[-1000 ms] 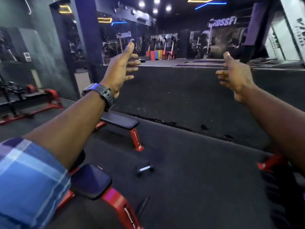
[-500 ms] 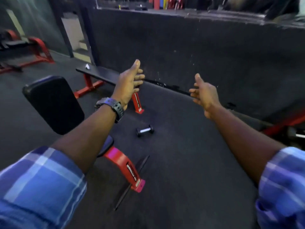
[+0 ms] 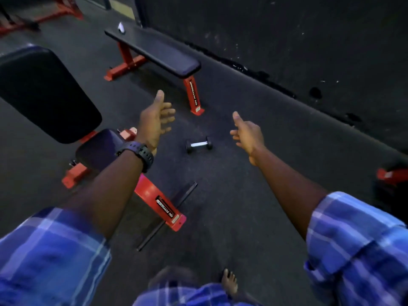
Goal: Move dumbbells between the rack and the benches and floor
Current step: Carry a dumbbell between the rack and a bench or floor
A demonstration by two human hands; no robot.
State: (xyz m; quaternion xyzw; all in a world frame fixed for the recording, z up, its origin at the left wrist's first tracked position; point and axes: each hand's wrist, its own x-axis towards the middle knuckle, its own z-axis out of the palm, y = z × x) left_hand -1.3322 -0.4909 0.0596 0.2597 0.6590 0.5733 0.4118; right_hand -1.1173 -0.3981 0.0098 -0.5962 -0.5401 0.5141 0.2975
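Both hands (image 3: pixel 157 120) (image 3: pixel 247 133) (fingers spread, empty) now hover nearer the floor dumbbell (image 3: pixel 199 144).

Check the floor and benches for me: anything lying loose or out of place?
One small dumbbell lies alone on the floor between both open hands, off any rack. A thin dark bar lies loose beside the near bench. A small white object sits on the flat bench.

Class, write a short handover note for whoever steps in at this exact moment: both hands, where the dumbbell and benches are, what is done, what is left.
Left hand: open, empty, raised over the floor.
Right hand: open, empty, also raised.
Dumbbell: lying on the floor between the hands, untouched.
Flat bench: beyond it, holding no dumbbell.
Adjustable bench: on the left, no dumbbell on it.
Rack: not in view.
Done: nothing visible.
Left: likely pick up the dumbbell and move it.
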